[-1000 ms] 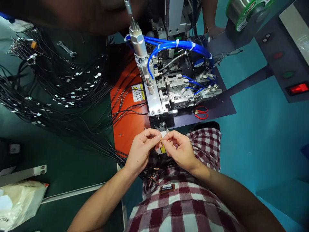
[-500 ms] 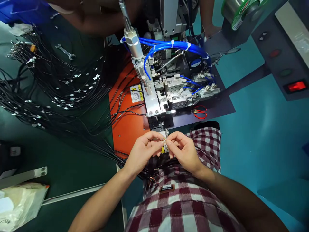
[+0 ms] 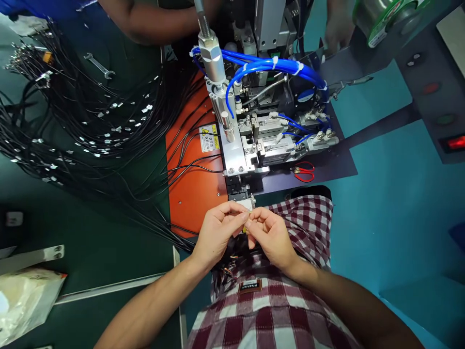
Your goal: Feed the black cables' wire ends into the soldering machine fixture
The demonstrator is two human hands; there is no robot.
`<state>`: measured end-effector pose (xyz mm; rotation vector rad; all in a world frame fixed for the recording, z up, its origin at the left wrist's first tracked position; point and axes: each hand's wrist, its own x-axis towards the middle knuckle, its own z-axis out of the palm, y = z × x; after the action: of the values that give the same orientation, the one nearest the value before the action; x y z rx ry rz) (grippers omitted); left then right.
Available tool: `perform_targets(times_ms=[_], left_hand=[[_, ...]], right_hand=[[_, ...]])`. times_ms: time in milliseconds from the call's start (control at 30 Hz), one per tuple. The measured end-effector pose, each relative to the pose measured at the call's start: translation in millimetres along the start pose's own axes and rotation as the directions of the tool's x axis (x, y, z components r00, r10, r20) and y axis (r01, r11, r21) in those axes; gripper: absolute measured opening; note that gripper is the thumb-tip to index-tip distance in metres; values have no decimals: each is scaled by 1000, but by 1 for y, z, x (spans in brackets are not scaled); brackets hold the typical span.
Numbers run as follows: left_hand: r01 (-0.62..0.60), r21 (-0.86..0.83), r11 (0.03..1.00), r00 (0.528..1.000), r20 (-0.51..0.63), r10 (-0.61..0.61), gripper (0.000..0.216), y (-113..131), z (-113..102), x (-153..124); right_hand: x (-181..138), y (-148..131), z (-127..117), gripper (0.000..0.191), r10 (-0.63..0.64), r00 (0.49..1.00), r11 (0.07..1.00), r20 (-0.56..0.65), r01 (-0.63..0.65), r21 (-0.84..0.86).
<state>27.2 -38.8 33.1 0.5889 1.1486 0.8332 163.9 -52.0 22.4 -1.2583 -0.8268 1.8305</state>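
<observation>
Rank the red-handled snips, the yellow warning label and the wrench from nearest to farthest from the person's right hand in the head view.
1. red-handled snips, just up and right of the right hand.
2. yellow warning label, up and left.
3. wrench, far upper left.

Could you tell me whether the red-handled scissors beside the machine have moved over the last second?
No. The red-handled scissors lie on the dark base plate, at the same spot beside the aluminium bracket as before.

You've got a wrench (image 3: 99,66) far L by the black wire pile (image 3: 90,131), red snips (image 3: 304,172) R of the machine (image 3: 250,140), plastic bag (image 3: 25,300) near L.
</observation>
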Motion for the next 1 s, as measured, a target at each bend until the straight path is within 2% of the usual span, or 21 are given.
perform_targets(times_ms=[100, 233, 333, 833, 1000], left_hand=[[-2, 29, 1000, 1000, -29, 2, 20, -2, -2, 3], [11, 65, 998, 999, -54, -8, 20, 1, -1, 7], [27, 72, 997, 998, -54, -23, 21, 3, 0, 8], [20, 19, 1000, 998, -52, -19, 18, -2, -1, 7], [28, 16, 999, 999, -47, -28, 19, -3, -2, 6]], right_hand=[[5, -7, -13, 21, 6, 1000, 988, 17, -4, -157], [12, -20, -28, 16, -53, 998, 949, -33, 40, -314], [17, -24, -29, 14, -57, 998, 956, -14, 50, -289], [25, -20, -19, 22, 67, 997, 997, 35, -65, -45], [22, -19, -17, 19, 41, 999, 997, 25, -39, -66]])
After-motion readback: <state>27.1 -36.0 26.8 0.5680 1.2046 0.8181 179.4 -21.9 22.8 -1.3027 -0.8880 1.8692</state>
